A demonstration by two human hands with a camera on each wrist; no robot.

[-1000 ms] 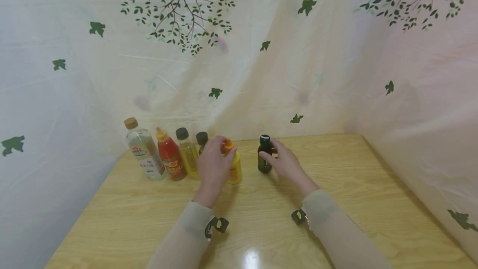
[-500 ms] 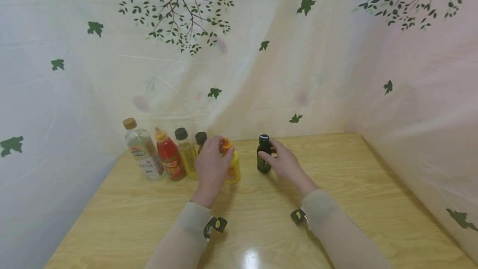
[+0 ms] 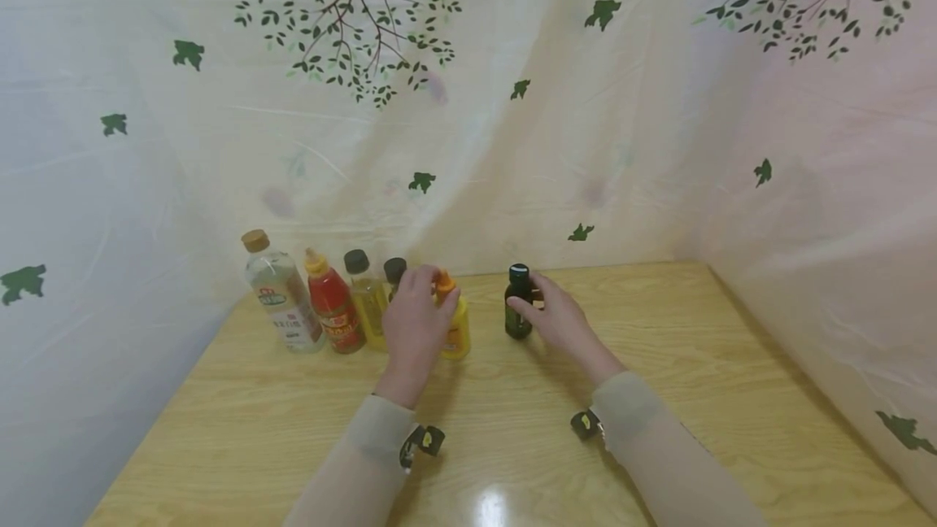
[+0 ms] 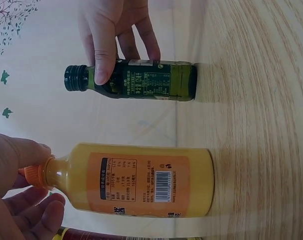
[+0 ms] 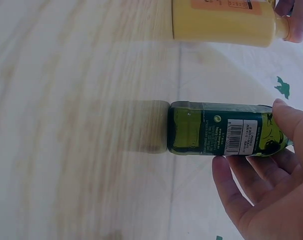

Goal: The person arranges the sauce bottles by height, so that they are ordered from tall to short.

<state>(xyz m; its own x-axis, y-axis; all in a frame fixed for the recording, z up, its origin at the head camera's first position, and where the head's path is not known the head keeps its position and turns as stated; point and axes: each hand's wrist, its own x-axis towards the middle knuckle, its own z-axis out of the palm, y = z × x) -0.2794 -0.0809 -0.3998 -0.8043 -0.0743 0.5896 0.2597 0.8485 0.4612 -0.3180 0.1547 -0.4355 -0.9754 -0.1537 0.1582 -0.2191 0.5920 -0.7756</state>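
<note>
In the head view my left hand (image 3: 417,315) is at the yellow squeeze bottle (image 3: 457,330), which stands upright on the table. The left wrist view shows its thumb and fingers pinching the orange cap (image 4: 37,175) and neck. To the right, my right hand (image 3: 560,315) holds a small dark green glass bottle (image 3: 518,303) with a black cap. Its thumb lies on one side of the shoulder, the fingers on the other, as the right wrist view shows. The green bottle (image 5: 219,129) is upright, its base at the tabletop. A gap separates the two bottles.
Left of the yellow bottle stand a clear bottle with a brown cap (image 3: 284,299), a red sauce bottle (image 3: 334,307) and an oil bottle (image 3: 368,303). Another dark-capped bottle (image 3: 395,269) is partly behind my left hand. A patterned curtain (image 3: 512,161) hangs behind the wooden table (image 3: 512,413).
My left hand and the yellow squeeze bottle have shifted very slightly left over the last second. The right hand and the green bottle have not visibly moved.
</note>
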